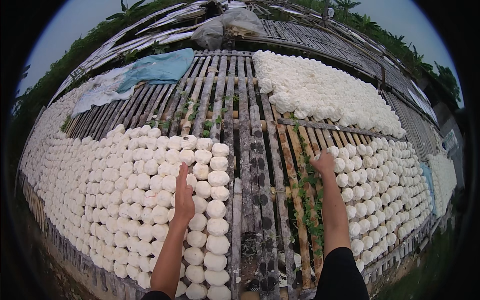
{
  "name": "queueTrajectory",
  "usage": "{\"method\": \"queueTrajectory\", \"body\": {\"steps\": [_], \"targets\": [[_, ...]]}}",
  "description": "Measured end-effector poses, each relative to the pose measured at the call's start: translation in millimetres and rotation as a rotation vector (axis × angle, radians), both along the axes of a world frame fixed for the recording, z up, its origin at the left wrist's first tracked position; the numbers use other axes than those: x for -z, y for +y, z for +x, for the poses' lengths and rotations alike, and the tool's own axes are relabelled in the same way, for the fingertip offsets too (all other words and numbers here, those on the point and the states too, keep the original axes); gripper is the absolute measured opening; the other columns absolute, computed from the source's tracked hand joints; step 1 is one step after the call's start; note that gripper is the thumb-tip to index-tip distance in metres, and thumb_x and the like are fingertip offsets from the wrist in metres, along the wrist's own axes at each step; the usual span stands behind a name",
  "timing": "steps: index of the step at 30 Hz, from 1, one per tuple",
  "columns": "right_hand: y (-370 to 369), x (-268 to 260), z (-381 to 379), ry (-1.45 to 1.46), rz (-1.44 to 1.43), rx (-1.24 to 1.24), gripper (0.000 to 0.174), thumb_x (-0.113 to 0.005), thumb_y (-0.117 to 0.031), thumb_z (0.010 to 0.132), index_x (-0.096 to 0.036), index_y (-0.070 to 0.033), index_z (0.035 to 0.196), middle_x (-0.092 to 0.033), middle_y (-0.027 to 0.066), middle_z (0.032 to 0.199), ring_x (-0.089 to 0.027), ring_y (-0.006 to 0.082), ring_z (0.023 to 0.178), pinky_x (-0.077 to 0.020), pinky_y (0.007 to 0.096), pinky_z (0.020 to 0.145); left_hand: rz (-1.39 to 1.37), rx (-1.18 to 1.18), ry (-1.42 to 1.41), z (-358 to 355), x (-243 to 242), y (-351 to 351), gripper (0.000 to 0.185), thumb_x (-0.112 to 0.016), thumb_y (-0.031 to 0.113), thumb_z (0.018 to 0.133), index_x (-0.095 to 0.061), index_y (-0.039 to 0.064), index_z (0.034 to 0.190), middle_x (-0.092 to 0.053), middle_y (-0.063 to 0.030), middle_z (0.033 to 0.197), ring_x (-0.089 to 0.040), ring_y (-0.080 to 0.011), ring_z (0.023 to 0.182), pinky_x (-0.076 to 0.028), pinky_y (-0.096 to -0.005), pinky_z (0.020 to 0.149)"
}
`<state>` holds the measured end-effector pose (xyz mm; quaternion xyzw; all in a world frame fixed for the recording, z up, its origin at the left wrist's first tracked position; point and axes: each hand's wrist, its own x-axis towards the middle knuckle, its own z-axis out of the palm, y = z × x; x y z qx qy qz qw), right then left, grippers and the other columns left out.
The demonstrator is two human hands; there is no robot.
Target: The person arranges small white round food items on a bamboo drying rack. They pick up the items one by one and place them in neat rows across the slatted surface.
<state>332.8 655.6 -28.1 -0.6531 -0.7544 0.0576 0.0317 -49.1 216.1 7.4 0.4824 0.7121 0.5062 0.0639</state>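
Observation:
Rows of white, roughly round lumps [218, 193] cover the left part of a bamboo slat rack [245, 150]. Above these rows my left hand [184, 197] is held edge-on, its fingers straight and nothing visible in it. Farther off, my right hand [323, 164] is at the left end of a second group of white lumps [360, 209]. Its fingers are bent beside the corner lump [332, 151]; whether they grip it or only touch it cannot be seen. The substance of the lumps is not clear from the picture.
A dense heap of white lumps [322, 88] lies at the back right, behind a crosswise slat [330, 127]. Blue cloth [161, 67] and white sheeting [101, 92] lie at the back left. Green vines [309, 202] grow through gaps between slats. Crumpled clear plastic [242, 22] sits beyond.

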Motion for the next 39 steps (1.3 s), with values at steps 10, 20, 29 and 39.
{"method": "queueTrajectory", "body": {"steps": [10,20,29,39], "targets": [[-16,0,-7,0.046,0.056,0.059,0.092,-0.087,-0.054,0.082,-0.053,-0.001,0.148,-0.055,0.0264,0.148,-0.057,0.0449,0.135,-0.0505,0.0626,0.105,0.0,-0.542,-0.361,70,-29,-305,0.069,-0.041,0.039,0.106,-0.04,-0.001,0.163,-0.041,-0.0181,0.172,-0.032,-0.0326,0.162,-0.018,-0.0514,0.133],[-35,1,-16,-0.012,0.113,0.086,0.097,-0.088,-0.061,0.078,-0.053,-0.004,0.148,-0.049,0.0253,0.154,-0.052,0.0442,0.139,-0.0476,0.0623,0.106,-0.028,-0.891,-0.5,141,28,-408,0.061,-0.038,0.016,0.101,-0.042,0.002,0.161,-0.048,-0.0191,0.166,-0.044,-0.032,0.155,-0.028,-0.0496,0.127],[-16,17,3,0.268,0.023,0.017,0.089,-0.092,-0.051,0.078,-0.048,-0.006,0.142,-0.067,0.0202,0.14,-0.065,0.0362,0.13,-0.042,0.0691,0.106,-0.01,-0.732,-0.432,134,19,-383,0.063,-0.045,0.033,0.106,-0.041,0.001,0.16,-0.049,-0.0184,0.165,-0.044,-0.0316,0.154,-0.031,-0.0489,0.123],[-9,26,0,0.688,0.147,-0.013,0.068,-0.088,-0.041,0.09,-0.064,0.001,0.137,-0.072,0.0164,0.13,-0.071,0.0292,0.11,-0.0571,0.0387,0.095,0.007,-0.676,-0.412,177,-18,-376,0.057,-0.045,0.022,0.105,-0.045,0.0,0.158,-0.051,-0.0174,0.163,-0.047,-0.0307,0.151,-0.033,-0.0451,0.123]]}}
